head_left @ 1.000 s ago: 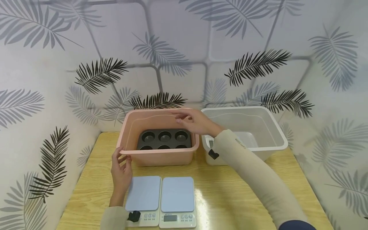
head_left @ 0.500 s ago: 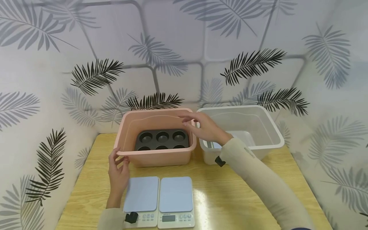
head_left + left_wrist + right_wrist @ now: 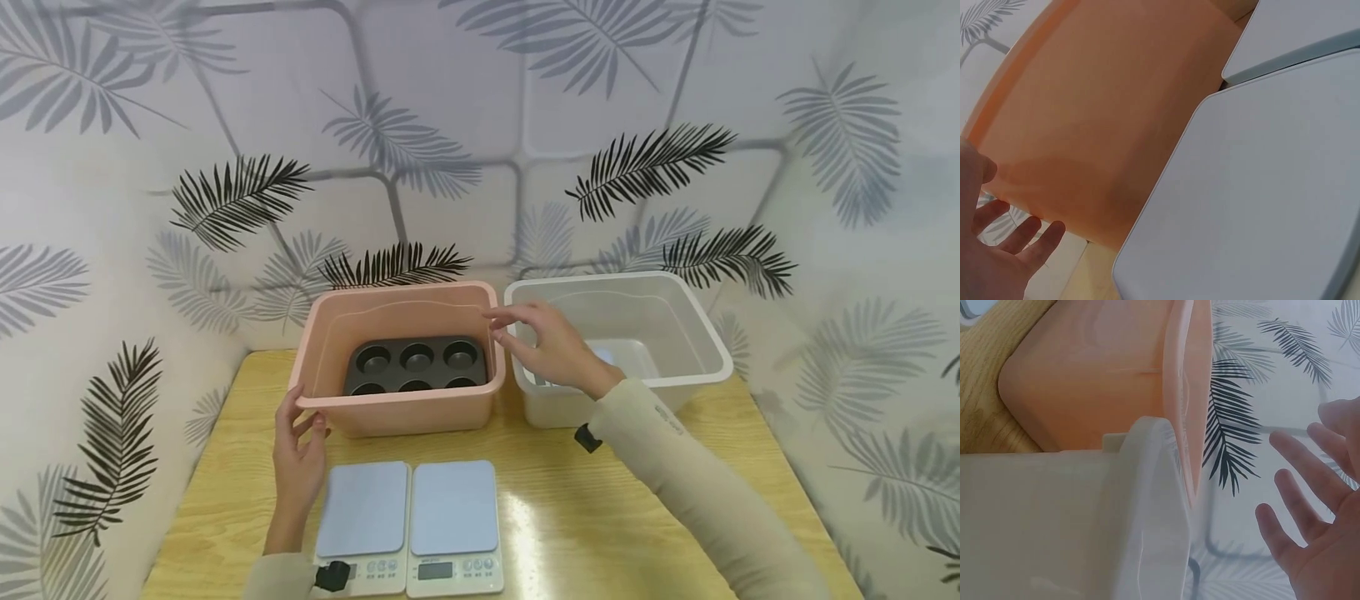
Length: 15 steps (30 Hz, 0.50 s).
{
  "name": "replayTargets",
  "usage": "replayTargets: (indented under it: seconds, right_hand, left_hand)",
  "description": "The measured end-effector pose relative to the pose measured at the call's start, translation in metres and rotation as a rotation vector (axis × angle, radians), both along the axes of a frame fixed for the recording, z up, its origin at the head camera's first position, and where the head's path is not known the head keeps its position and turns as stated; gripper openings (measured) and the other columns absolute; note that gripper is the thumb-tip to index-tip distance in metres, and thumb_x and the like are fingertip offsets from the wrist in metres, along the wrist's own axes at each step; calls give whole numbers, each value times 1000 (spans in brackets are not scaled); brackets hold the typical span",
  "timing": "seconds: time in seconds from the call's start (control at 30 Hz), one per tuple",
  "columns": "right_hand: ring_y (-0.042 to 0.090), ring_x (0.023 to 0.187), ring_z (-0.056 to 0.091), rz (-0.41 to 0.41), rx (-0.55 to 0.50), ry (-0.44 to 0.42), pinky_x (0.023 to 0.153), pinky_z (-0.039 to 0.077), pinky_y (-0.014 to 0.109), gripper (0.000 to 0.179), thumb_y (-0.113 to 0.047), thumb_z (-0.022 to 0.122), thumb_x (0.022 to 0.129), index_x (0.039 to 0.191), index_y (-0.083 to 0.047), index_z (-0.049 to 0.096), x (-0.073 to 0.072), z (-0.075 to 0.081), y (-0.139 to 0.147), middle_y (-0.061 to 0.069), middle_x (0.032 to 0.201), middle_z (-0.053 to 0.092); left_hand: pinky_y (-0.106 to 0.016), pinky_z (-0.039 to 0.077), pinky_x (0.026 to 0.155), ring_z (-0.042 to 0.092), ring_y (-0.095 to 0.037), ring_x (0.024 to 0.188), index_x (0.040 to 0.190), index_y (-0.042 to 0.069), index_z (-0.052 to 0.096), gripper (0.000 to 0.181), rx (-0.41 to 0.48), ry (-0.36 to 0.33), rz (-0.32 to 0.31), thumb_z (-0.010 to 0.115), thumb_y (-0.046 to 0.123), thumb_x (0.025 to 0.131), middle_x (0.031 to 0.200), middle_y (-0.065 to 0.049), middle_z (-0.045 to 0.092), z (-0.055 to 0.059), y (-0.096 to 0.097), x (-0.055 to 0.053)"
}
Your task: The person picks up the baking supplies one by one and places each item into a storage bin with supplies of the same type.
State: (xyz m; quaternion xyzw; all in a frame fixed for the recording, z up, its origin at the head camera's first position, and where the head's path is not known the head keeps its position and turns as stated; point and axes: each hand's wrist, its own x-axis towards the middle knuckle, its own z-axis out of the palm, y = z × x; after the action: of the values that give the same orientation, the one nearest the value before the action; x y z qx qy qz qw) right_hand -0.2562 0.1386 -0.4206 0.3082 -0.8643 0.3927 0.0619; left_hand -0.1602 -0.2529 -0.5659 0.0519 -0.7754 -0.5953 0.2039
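Observation:
My left hand [image 3: 297,458] is at the front left corner of a pink plastic bin [image 3: 412,410], its fingertips right at the rim. In the left wrist view its fingers [image 3: 1041,240] are loosely bent and spread. Inside that bin lies a dark muffin tin [image 3: 416,358]; its front row of cups is partly hidden by the front wall. My right hand [image 3: 551,346] is over the left rim of a white plastic bin [image 3: 693,382], holding nothing. In the right wrist view its fingers [image 3: 1300,503] are spread and slightly bent.
Two kitchen scales, a left one [image 3: 365,508] and a right one [image 3: 455,508], lie side by side on the wooden table [image 3: 585,517] before the pink bin. Something with a pale blue surface [image 3: 603,355] shows inside the white bin. A leaf-patterned wall [image 3: 465,100] stands behind.
My right hand has moved right, from over the pink bin to over the white bin's left side. My left hand has stayed at the pink bin's corner. The view has shifted slightly.

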Motion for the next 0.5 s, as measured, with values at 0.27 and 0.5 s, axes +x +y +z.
replayTargets:
  seconds: [0.27,0.5]
  right_hand:
    - [32,131,63,-12,-18,28,118,49,54,35,-12,69,106,141,-9,73,9,1,9,9,123,81]
    - [33,130,65,-54,-33,68,118,50,54,34,-8,71,104,138,-6,74,21,0,27,11,130,79]
  left_hand:
    - [-8,57,89,59,-13,123,172,26,34,67,-8,-19,-10,56,6,113,164,-14,47,3,0,5]
    - [-4,52,90,62,-6,117,176,37,1,90,19,-96,33,57,9,111,150,-15,56,1,0,16]
